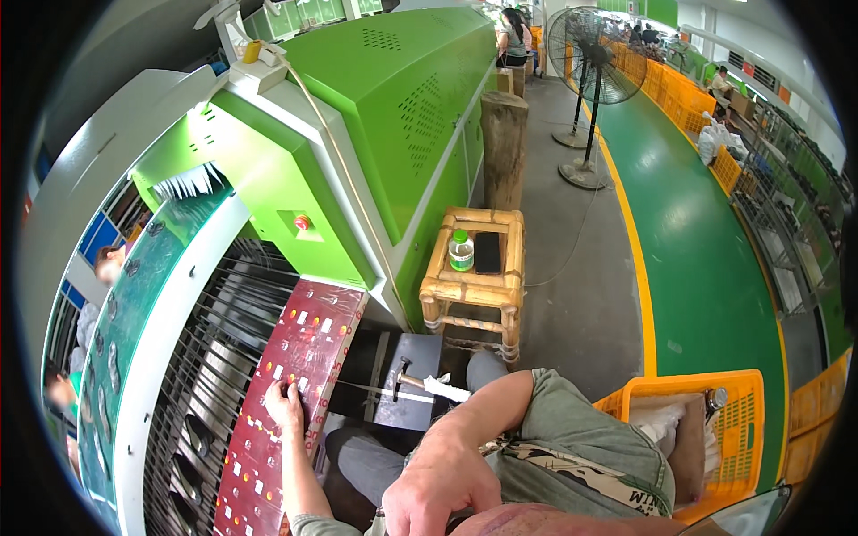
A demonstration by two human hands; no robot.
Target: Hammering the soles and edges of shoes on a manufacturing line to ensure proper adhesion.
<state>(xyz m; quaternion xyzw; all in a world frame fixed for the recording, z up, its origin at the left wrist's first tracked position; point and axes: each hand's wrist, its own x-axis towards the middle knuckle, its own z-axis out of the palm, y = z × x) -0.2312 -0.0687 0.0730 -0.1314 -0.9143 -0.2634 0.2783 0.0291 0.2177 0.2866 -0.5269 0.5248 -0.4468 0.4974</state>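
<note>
My left hand [284, 407] rests on the red patterned board [308, 332] along the conveyor's near side, its fingers loosely bent and slightly apart, with nothing visible in them. My right hand [440, 497] is raised close in front of me at the lower edge, fingers curled under; their tips are hidden, so what they may hold cannot be made out. Beyond my knees, a hammer [410, 380] with a pale wrapped handle lies on a dark metal surface [418, 351]. Several dark shoe-like pieces [186, 475] sit on the slatted roller conveyor [234, 317].
A green machine [393, 116] with a red button [302, 222] stands ahead. The bamboo stool [472, 292] bears a bottle [461, 251] and a phone [488, 254]. At my right is an orange crate [746, 438]; farther off, a fan [590, 58]. Other people work across the green belt [121, 313].
</note>
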